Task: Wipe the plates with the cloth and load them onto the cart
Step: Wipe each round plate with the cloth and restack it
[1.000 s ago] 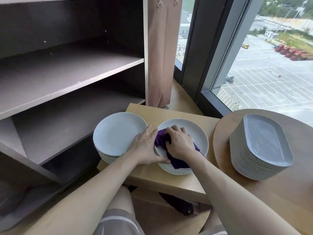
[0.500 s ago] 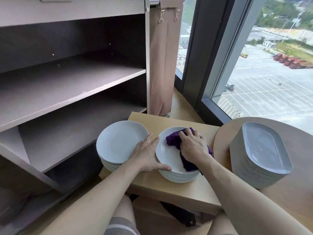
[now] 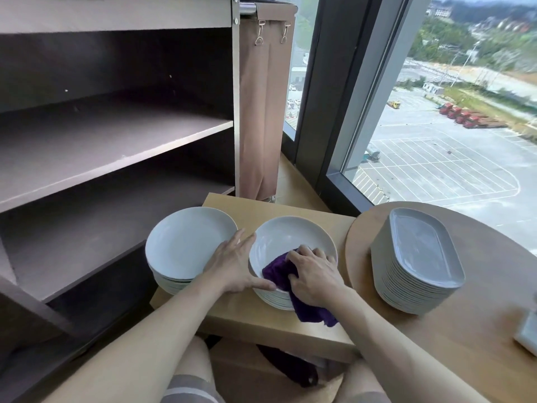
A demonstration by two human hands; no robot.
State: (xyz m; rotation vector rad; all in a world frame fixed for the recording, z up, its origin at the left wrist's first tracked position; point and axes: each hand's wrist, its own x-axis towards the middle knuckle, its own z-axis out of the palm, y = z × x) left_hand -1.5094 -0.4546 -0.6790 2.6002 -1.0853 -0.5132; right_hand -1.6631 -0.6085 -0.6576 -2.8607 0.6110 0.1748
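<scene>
Back toward the near rim the purple cloth (image 3: 277, 271) has been dragged, and it is kept bunched under the curled right hand (image 3: 315, 276) at lower centre of the frame. The top plate (image 3: 287, 239) of the middle stack on the table (image 3: 261, 318) is braced by the left hand (image 3: 232, 263), fingers straight along its left edge. Glazed ceramic is judged stiff, slick and breakable. Each plate is best lifted singly by opposite rims to the cart shelf (image 3: 101, 146), upper left.
</scene>
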